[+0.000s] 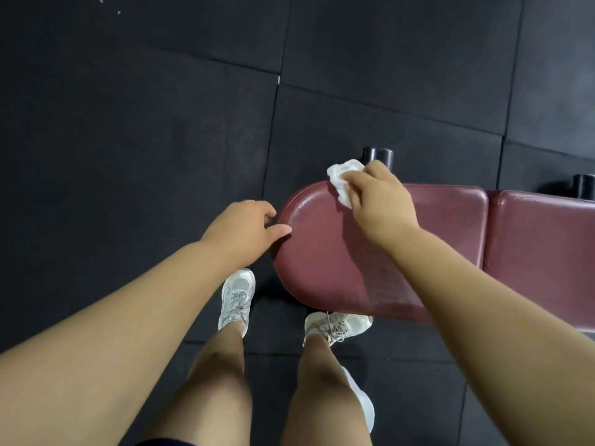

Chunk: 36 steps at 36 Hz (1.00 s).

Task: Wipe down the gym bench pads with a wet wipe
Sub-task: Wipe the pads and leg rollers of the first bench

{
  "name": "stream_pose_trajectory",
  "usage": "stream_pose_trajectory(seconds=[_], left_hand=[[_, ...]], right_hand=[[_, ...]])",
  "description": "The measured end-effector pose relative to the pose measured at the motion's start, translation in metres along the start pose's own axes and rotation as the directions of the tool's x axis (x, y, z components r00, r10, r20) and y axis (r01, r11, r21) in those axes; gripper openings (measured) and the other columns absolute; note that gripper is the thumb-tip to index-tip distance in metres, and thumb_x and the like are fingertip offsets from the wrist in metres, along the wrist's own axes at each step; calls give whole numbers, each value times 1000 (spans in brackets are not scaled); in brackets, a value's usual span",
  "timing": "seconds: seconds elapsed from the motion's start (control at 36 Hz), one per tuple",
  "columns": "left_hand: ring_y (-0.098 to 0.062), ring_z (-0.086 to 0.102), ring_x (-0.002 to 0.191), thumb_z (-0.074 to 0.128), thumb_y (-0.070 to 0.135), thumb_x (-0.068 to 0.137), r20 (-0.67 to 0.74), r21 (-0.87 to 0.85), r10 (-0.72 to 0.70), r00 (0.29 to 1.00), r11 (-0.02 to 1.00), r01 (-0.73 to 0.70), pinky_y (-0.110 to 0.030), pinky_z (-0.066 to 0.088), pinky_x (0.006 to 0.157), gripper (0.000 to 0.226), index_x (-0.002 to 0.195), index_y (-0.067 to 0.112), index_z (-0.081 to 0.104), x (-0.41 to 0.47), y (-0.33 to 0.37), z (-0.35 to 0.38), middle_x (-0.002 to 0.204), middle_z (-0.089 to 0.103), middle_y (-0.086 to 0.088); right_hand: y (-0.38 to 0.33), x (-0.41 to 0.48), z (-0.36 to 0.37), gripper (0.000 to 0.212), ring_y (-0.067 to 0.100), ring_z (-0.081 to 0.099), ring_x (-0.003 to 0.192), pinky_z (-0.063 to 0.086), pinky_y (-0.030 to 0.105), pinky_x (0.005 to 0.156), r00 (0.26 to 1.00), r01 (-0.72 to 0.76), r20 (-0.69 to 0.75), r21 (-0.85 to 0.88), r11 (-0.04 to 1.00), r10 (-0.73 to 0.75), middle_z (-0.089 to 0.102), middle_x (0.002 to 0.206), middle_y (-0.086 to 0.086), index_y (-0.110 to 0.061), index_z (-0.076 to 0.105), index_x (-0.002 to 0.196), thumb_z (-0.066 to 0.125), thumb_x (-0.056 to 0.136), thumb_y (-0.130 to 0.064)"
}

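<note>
Wiping at the far edge of the rounded pad (322, 259), my right grip (376, 201) holds the wipe (343, 178) bunched under curled fingers. Part of the white wad sticks out past the fingertips and over the pad's rim. My left grip (244, 226) holds nothing: its fingers are loosely curled and the thumb touches the pad's rounded end.

I judge the job to be partly done. A streaky, damp-looking sheen (389, 284) shows on the near side of the rounded pad beside my right forearm, which suggests that strip is already covered. The middle and left end of this pad look duller, so I would count them as still to do. The second pad (541, 239), to the right across a narrow seam, shows no sheen I can make out, and I take it as untouched.

By count I see two pads, one wipe and two grips. There are also two black stubs, one (378, 156) just behind the wipe and one (582, 185) behind the second pad. Two pale shoes (236, 297) stand on the dark floor (128, 123).
</note>
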<state>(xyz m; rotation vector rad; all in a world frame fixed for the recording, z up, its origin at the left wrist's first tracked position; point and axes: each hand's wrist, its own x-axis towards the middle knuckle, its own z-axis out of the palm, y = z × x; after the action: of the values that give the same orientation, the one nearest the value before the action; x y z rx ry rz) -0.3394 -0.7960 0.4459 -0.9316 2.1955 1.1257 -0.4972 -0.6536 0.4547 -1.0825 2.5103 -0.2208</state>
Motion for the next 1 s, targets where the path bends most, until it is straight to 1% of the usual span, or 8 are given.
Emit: stream_pose_trajectory(seconds=[0.11, 0.42, 0.47, 0.56, 0.72, 0.86, 0.92, 1.0], left_hand=[[-15, 60, 85, 66, 44, 83, -44, -105, -51, 998, 993, 46, -31, 49, 74, 30, 102, 20, 66, 4, 4, 14, 89, 66, 4], [-12, 62, 91, 75, 37, 76, -165, -319, -148, 975, 944, 89, -29, 49, 82, 31, 102, 21, 72, 4, -7, 28, 95, 70, 6], [-12, 62, 90, 75, 38, 76, -172, -323, -148, 974, 943, 86, -31, 50, 83, 28, 97, 20, 73, 5, -7, 29, 93, 70, 6], [-13, 62, 87, 72, 40, 78, -175, -302, -140, 975, 950, 82, -36, 50, 81, 26, 93, 19, 74, 6, -7, 30, 90, 70, 4], [-13, 61, 93, 69, 38, 82, -167, -264, -116, 979, 962, 69, -32, 49, 86, 30, 106, 21, 70, 7, -6, 31, 100, 68, 6], [-9, 59, 89, 67, 35, 83, -150, -279, -125, 981, 957, 79, -23, 44, 78, 22, 101, 23, 69, 8, -6, 31, 97, 64, 8], [-11, 59, 89, 63, 35, 86, -153, -264, -130, 980, 961, 86, -26, 46, 80, 18, 97, 22, 69, 9, -5, 31, 96, 63, 7], [-14, 58, 90, 57, 34, 90, -144, -222, -143, 979, 969, 109, -28, 45, 78, 18, 94, 19, 66, 13, 0, 30, 95, 62, 5]], right_hand=[[-14, 36, 6, 25, 23, 52, 95, 45, 32, 80, 994, 25, 107, 63, 998, -32, 45, 110, 5, -14, 66, 108, 45, 98, -24], [-44, 67, 32, 27, 15, 52, 114, 36, 40, 100, 820, 306, 506, 11, 952, -270, 55, 120, -10, -29, 70, 102, 43, 97, -33], [-45, 69, 33, 27, 11, 48, 118, 28, 38, 103, 795, 343, 541, -30, 939, -273, 52, 124, -13, -38, 63, 113, 41, 98, -40], [-45, 71, 38, 30, 15, 47, 117, 32, 39, 100, 775, 408, 557, -79, 909, -300, 52, 121, -8, -40, 62, 116, 38, 98, -42], [-37, 74, 40, 31, 25, 56, 106, 47, 39, 91, 851, 211, 491, 3, 977, -185, 60, 112, 3, -16, 70, 103, 42, 98, -29], [-9, 82, 17, 34, 34, 55, 111, 44, 34, 88, 900, -15, 430, -136, 991, 73, 62, 119, 13, -4, 66, 112, 40, 101, -22], [13, 82, 10, 32, 35, 58, 107, 45, 33, 83, 895, -60, 427, -171, 983, 129, 64, 112, 15, -5, 66, 105, 42, 99, -24], [33, 78, 11, 26, 29, 58, 105, 44, 31, 84, 896, -126, 427, -26, 992, 125, 66, 110, 8, -12, 64, 98, 45, 97, -30]])
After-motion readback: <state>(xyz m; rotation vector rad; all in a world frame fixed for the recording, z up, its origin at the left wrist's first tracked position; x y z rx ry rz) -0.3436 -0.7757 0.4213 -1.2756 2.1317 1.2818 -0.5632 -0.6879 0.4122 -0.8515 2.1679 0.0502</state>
